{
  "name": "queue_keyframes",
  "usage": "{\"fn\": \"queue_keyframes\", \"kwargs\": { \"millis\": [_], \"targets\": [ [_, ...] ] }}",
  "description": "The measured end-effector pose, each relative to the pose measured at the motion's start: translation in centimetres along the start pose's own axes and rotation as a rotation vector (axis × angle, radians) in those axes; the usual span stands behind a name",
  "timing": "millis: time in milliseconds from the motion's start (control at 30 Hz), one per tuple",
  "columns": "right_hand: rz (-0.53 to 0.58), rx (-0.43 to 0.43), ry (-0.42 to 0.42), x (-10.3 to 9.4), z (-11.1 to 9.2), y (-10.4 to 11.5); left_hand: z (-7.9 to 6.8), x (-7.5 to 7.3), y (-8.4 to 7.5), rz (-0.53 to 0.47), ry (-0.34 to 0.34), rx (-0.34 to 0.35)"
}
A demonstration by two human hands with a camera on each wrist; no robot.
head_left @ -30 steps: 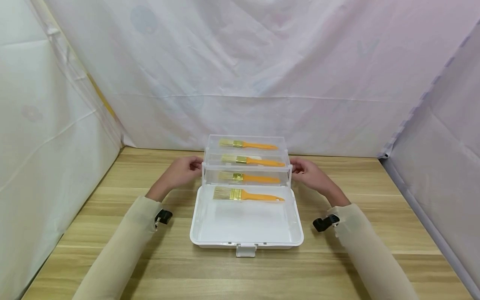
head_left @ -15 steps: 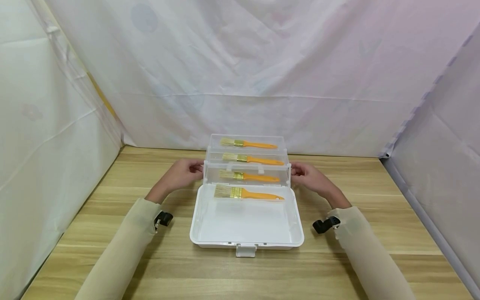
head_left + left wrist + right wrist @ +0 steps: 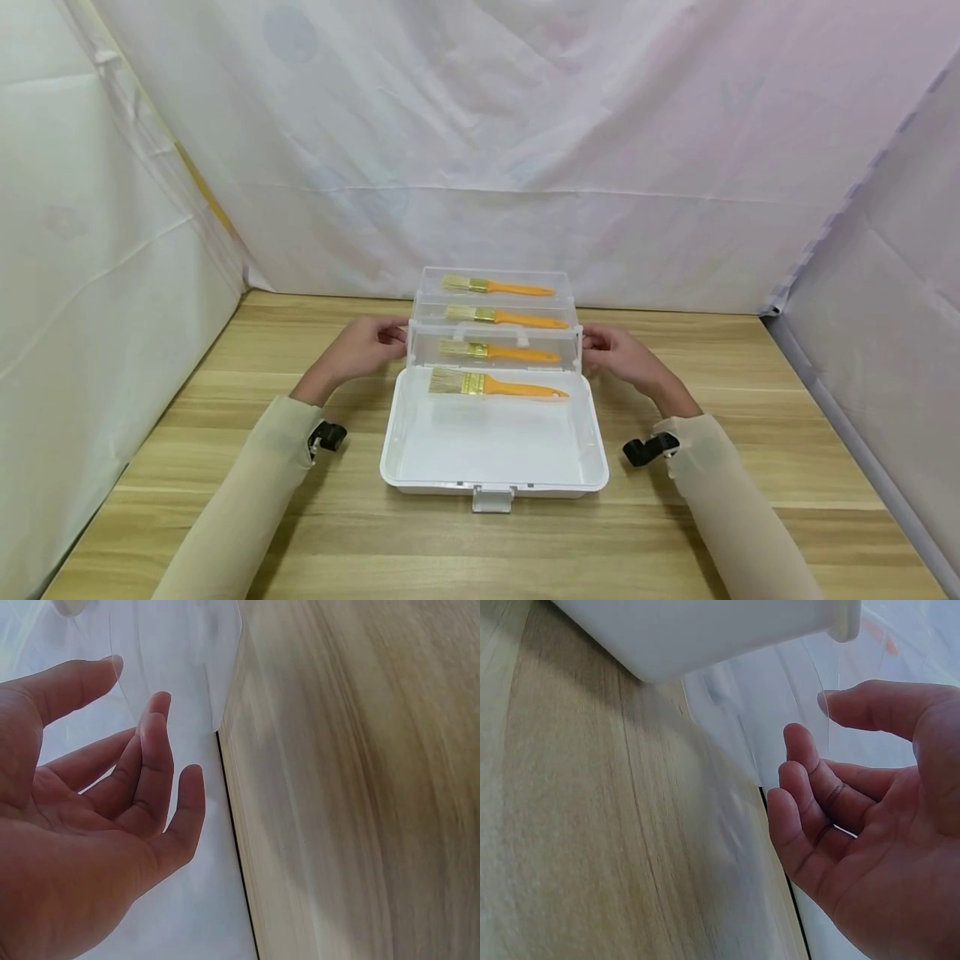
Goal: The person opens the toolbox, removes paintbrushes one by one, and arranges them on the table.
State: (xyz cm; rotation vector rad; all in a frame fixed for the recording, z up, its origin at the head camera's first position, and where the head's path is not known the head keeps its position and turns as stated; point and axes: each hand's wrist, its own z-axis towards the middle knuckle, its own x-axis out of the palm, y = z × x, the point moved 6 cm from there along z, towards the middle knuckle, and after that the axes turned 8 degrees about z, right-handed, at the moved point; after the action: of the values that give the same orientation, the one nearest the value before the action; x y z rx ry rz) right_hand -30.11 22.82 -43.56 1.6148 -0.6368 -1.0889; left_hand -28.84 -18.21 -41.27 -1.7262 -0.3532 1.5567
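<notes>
In the head view, a white storage box (image 3: 495, 442) lies open on the table, its latch (image 3: 492, 499) facing me. Clear tiers (image 3: 450, 331) rise at its back. A paintbrush (image 3: 517, 388) with an orange handle shows just in front of them; more brushes (image 3: 517, 355) lie in the tiers. My left hand (image 3: 367, 346) pinches the clear lid (image 3: 176, 652) at its left side, thumb on one face and bent fingers on the other. Opposite it, my right hand (image 3: 618, 354) pinches the clear lid's right side (image 3: 780, 697) likewise. The lid's back is mostly hidden behind the tiers.
White cloth (image 3: 487, 150) hangs behind the wooden table (image 3: 750, 500), close behind the tiers. More cloth walls stand left (image 3: 90, 292) and right (image 3: 885, 317). A black wrist camera (image 3: 327, 436) sticks out from the left sleeve, another (image 3: 649, 448) from the right.
The clear tiers and their brushes have shifted slightly away from me, and a pale handle shape now shows through them. Both hands have barely moved; the box's base stays put.
</notes>
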Motion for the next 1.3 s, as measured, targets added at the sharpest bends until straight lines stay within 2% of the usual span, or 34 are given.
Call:
{"fn": "queue_keyframes", "kwargs": {
  "millis": [400, 633, 900, 1067, 1300],
  "targets": [
    [0.02, 0.038, -0.014, 0.0, 0.2, -0.1, -0.1, 0.1, 0.4, -0.006, -0.006, -0.064],
    [0.022, 0.056, -0.013, -0.2, -0.1, -0.2, -0.9, -0.1, 0.4, -0.048, -0.035, -0.11],
    [0.063, 0.057, -0.048, -0.9, -0.9, -0.3, -2.1, -0.2, -0.2, -0.115, -0.076, -0.106],
    [0.081, 0.044, -0.058, -1.2, -1.4, 0.0, -2.9, -0.2, -0.6, -0.145, -0.081, -0.11],
    [0.075, 0.041, -0.086, -1.6, -1.8, 1.0, -3.2, 0.0, -1.0, -0.176, -0.079, -0.096]
  ]
}}
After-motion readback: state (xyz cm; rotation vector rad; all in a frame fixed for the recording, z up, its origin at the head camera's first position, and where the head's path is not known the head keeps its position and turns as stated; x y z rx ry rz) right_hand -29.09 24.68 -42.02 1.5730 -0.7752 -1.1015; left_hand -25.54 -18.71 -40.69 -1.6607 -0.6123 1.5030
